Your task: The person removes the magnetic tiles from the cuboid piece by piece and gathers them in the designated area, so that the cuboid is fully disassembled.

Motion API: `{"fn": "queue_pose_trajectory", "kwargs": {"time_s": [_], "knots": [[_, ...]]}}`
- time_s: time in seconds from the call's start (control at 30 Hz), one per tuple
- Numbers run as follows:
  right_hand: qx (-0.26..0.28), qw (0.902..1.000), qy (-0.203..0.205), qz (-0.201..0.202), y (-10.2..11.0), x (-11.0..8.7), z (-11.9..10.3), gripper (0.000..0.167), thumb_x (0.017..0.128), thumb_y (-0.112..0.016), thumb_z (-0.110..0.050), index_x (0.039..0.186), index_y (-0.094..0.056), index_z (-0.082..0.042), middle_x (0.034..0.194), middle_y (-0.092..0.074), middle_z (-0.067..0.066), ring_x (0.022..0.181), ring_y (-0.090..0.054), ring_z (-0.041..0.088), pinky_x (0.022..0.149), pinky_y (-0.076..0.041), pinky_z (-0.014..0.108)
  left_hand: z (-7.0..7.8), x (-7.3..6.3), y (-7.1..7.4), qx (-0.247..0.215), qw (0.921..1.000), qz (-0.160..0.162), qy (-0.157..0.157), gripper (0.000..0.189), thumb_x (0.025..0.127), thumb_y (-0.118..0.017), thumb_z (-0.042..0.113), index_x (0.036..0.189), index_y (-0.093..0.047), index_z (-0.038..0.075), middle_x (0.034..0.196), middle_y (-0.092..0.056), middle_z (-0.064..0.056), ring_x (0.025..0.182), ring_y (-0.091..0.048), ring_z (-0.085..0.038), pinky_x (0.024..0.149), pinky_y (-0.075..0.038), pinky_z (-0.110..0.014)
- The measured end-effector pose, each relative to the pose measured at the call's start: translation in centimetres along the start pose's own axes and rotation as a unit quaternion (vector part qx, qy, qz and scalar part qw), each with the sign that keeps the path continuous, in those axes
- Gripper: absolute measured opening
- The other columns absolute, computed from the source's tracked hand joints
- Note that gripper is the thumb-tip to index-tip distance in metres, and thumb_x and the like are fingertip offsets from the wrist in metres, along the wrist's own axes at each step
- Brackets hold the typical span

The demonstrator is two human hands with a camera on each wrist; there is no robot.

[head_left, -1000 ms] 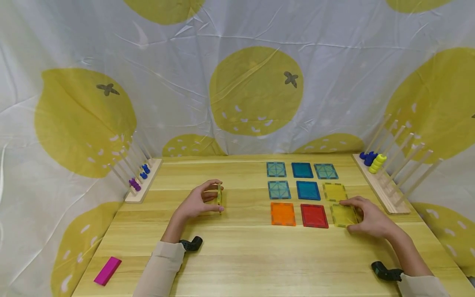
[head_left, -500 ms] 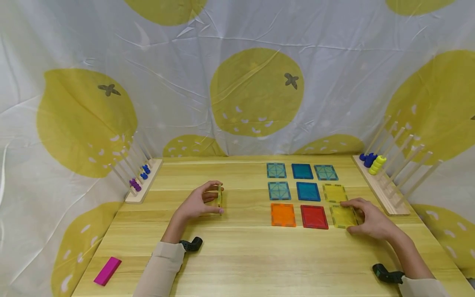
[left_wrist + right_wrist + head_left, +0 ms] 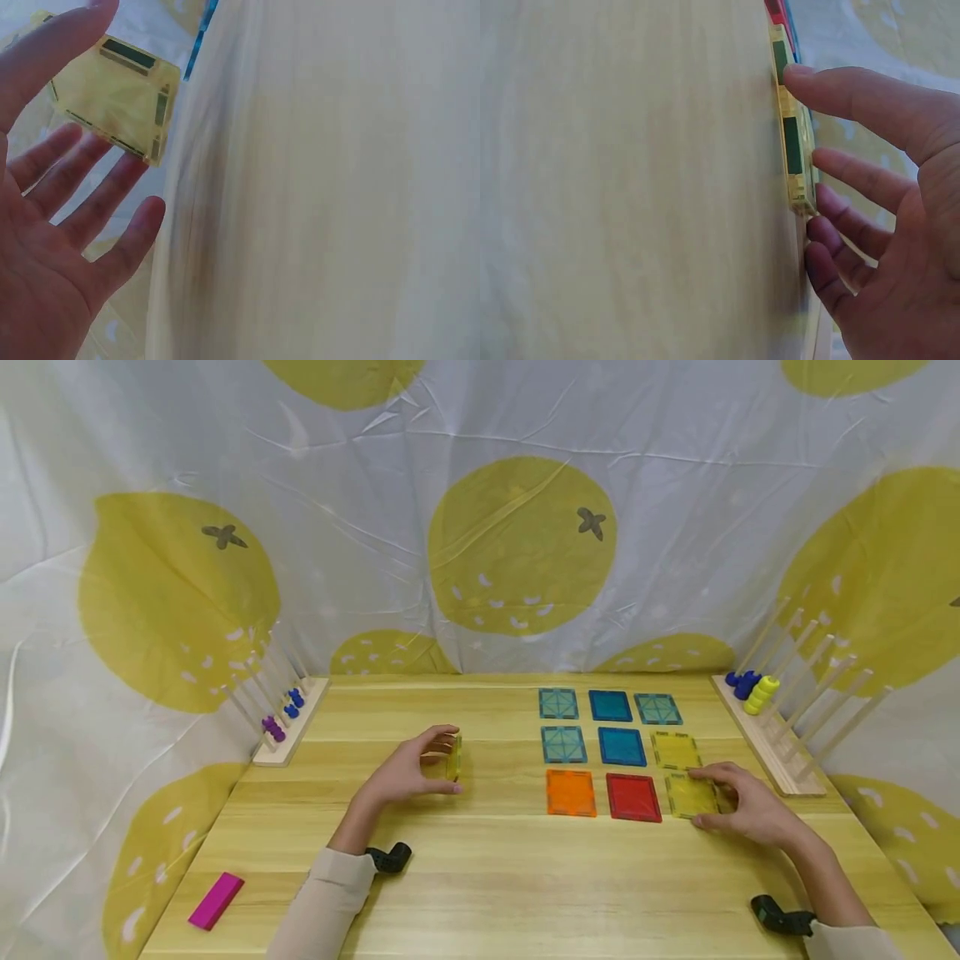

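My left hand [image 3: 405, 768] pinches a yellow see-through magnetic tile [image 3: 112, 94] by opposite edges, thumb on one side and fingertips on the other. In the head view that tile stands nearly edge-on, left of the tile layout. On the right, my right hand [image 3: 750, 806] holds another yellow magnetic tile [image 3: 690, 795] by its edges, flat at the front right corner of the layout. In the right wrist view its thumb [image 3: 832, 86] touches the near edge and fingers lie along the far side. Beside it is a red tile [image 3: 633, 797]; behind it, a third yellow tile [image 3: 675, 749].
An orange tile [image 3: 571, 792] and several blue and teal tiles [image 3: 621, 747] fill the rest of the layout. Wooden peg racks with beads stand at left [image 3: 281, 747] and right [image 3: 780, 752]. A magenta block [image 3: 216, 901] lies front left. A lemon-print cloth [image 3: 517, 552] hangs behind.
My left hand has shifted slightly right with its yellow tile, whose face now shows a bit more. The right hand stays at the corner tile, its thumb a little further left.
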State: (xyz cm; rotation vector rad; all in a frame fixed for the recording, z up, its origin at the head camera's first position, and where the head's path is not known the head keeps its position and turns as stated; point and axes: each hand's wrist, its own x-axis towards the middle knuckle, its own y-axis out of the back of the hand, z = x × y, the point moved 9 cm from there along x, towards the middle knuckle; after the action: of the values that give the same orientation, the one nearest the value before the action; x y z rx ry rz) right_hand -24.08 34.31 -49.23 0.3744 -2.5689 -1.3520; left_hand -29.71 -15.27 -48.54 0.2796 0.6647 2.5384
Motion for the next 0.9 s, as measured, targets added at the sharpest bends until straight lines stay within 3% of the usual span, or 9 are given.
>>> {"fn": "queue_pose_trajectory", "kwargs": {"time_s": [0.17,0.37,0.67,0.9], "knots": [[0.009,0.9999,-0.009,-0.002,-0.1,-0.1,0.2,0.07,0.08,-0.09,-0.035,0.139,-0.063,-0.008,0.134,-0.057,0.019,0.122,-0.055,0.04,0.091,-0.048,0.032,1.4,0.5,-1.2,0.042,0.999,0.001,-0.011,0.077,0.076,-0.093,0.041,0.142,-0.055,0.025,0.138,-0.059,0.003,0.125,-0.057,-0.02,0.108,-0.051,-0.048],[0.01,0.9999,-0.011,-0.001,-0.1,0.1,0.3,0.07,0.08,-0.09,-0.035,0.139,-0.063,-0.01,0.134,-0.057,0.019,0.12,-0.054,0.038,0.089,-0.048,0.038,4.0,1.4,-3.3,0.105,0.993,0.008,-0.054,0.074,0.075,-0.091,0.05,0.139,-0.061,0.028,0.13,-0.061,0.01,0.112,-0.058,-0.014,0.098,-0.055,-0.042],[0.012,0.9998,-0.017,0.001,0.0,0.1,0.4,0.07,0.08,-0.09,-0.035,0.14,-0.063,-0.01,0.134,-0.056,0.019,0.119,-0.053,0.035,0.087,-0.046,0.034,7.2,2.6,-8.0,0.158,0.9847,-0.022,-0.071,0.078,0.074,-0.086,0.061,0.139,-0.063,0.024,0.129,-0.064,0.009,0.108,-0.059,-0.012,0.095,-0.054,-0.036],[0.015,0.9995,-0.026,0.002,-0.1,0.1,0.7,0.071,0.079,-0.09,-0.037,0.139,-0.063,-0.009,0.135,-0.056,0.019,0.116,-0.052,0.031,0.086,-0.045,0.03,8.8,3.2,-12.1,0.196,0.9747,-0.058,-0.092,0.077,0.074,-0.083,0.066,0.136,-0.064,0.024,0.125,-0.063,0.008,0.11,-0.058,-0.011,0.096,-0.053,-0.029]]}}
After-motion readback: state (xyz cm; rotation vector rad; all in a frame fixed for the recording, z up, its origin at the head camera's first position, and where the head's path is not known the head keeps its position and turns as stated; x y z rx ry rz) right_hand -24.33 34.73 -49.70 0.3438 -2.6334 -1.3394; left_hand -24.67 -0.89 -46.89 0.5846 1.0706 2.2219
